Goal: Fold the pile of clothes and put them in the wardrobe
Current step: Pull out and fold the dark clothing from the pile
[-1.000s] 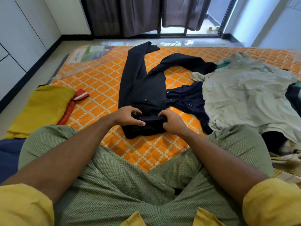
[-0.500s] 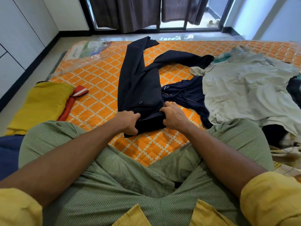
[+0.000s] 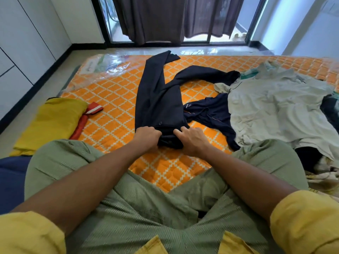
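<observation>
Dark navy trousers (image 3: pixel 157 99) lie lengthwise on the orange quilted mattress (image 3: pixel 113 99), one leg stretched toward the window, the other bent to the right. My left hand (image 3: pixel 146 137) grips the waistband end on its left side, fingers curled into the cloth. My right hand (image 3: pixel 191 141) holds the same end from the right, its fingers spread over the bunched fabric. A pile of unfolded clothes lies to the right, topped by a pale grey shirt (image 3: pixel 278 110) over a navy garment (image 3: pixel 211 114).
A folded yellow garment (image 3: pixel 49 123) and a red one (image 3: pixel 88 116) lie at the left mattress edge. White wardrobe doors (image 3: pixel 22 39) line the left wall. Dark curtains (image 3: pixel 165 19) hang before a glass door. My crossed legs in green trousers (image 3: pixel 139 198) fill the foreground.
The waistband end has been gathered narrower between my hands. My left hand went from lying on top of it to gripping its side. The camera tilted up toward the window.
</observation>
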